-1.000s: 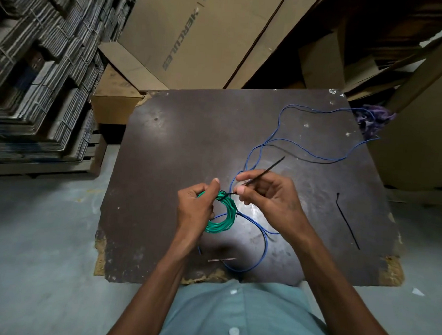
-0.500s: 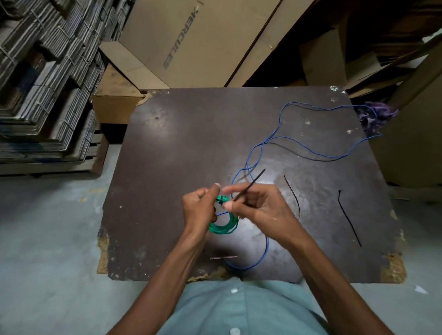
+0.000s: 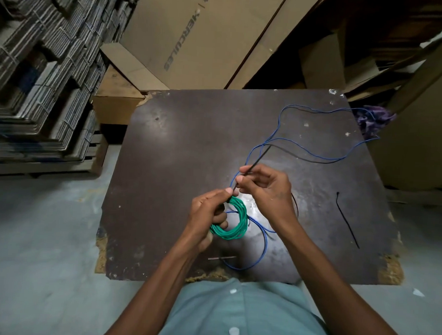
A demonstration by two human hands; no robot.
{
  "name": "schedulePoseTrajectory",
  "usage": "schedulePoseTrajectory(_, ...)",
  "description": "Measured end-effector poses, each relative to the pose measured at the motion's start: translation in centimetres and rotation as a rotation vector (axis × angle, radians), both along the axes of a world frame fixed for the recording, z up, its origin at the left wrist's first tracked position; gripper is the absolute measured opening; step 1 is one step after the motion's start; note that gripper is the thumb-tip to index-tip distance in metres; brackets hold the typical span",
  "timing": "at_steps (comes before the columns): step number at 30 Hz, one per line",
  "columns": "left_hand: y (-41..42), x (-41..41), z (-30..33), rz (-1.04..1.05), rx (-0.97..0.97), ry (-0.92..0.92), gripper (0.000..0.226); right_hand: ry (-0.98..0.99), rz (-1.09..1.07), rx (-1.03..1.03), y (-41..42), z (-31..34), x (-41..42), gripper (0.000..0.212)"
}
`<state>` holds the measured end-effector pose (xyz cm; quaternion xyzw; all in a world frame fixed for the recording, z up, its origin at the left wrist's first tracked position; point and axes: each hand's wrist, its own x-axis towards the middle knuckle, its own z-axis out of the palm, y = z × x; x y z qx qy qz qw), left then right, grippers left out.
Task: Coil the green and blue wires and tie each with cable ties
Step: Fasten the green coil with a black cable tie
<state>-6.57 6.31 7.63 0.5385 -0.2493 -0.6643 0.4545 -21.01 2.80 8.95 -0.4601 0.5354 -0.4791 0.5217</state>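
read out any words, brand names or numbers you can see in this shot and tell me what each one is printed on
"HERCULES": on the large cardboard box leaning behind the table, lettering turned sideways.
Part of a second word past a divider line on that box: cut off by the frame edge, unreadable.
No other text is visible.

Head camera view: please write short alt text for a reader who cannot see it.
A person's left hand holds a coiled green wire while the right hand pinches a black cable tie at the coil. A loose blue wire sprawls across the dark board.
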Motion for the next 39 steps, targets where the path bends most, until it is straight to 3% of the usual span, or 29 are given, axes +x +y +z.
schedulePoseTrajectory(3, 0.3, 0.0, -0.4, 0.046, 0.066, 0.027, 0.034, 0.041, -0.027, -0.027, -0.1, -0.4, 0.3, 0.018)
schedulePoseTrajectory(8, 0.6, -0.3, 0.0, 0.115, 0.026, -0.015, 0.027, 0.102, -0.048, -0.007, -0.4, -0.8, 0.7, 0.021)
schedulePoseTrajectory(11, 0.8, 0.2, -0.3, 0.135, -0.002, -0.028, 0.021, 0.041, -0.019, 0.006, -0.4, -0.4, 0.7, 0.025)
schedulePoseTrajectory(15, 0.8, 1.0, -1.1, 0.210, -0.066, -0.111, 0.030, -0.153, 0.123, 0.040, 0.8, 1.3, 0.5, 0.047)
schedulePoseTrajectory(21, 1.1, 0.4, -2.0, 0.258, -0.115, -0.274, 0.032, -0.188, 0.325, 0.059, 3.0, 1.0, 0.8, 0.070)
schedulePoseTrajectory(27, 1.1, 0.3, -2.9, 0.271, -0.055, -0.220, 0.036, -0.148, 0.445, 0.061, 3.5, 0.1, 1.1, 0.067)
schedulePoseTrajectory(31, 0.6, 1.2, -3.5, 0.216, 0.050, -0.123, 0.025, -0.134, 0.359, 0.058, 1.9, -1.0, 0.5, 0.048)
schedulePoseTrajectory(33, 0.4, 1.9, -3.8, 0.194, 0.069, -0.061, 0.024, -0.113, 0.254, 0.046, 0.7, -1.6, 0.9, 0.038)
schedulePoseTrajectory(35, 0.4, 2.6, -4.1, 0.204, 0.073, -0.011, 0.025, -0.075, 0.229, 0.067, 0.0, -1.9, 1.6, 0.043)
schedulePoseTrajectory(37, 0.6, 3.5, -4.4, 0.241, 0.086, 0.031, 0.021, 0.077, 0.351, 0.148, -0.2, -2.7, 2.0, 0.058)
schedulePoseTrajectory(39, 0.8, 4.8, -4.7, 0.287, 0.089, 0.066, 0.019, 0.294, 0.586, 0.209, 0.1, -3.4, 2.5, 0.059)
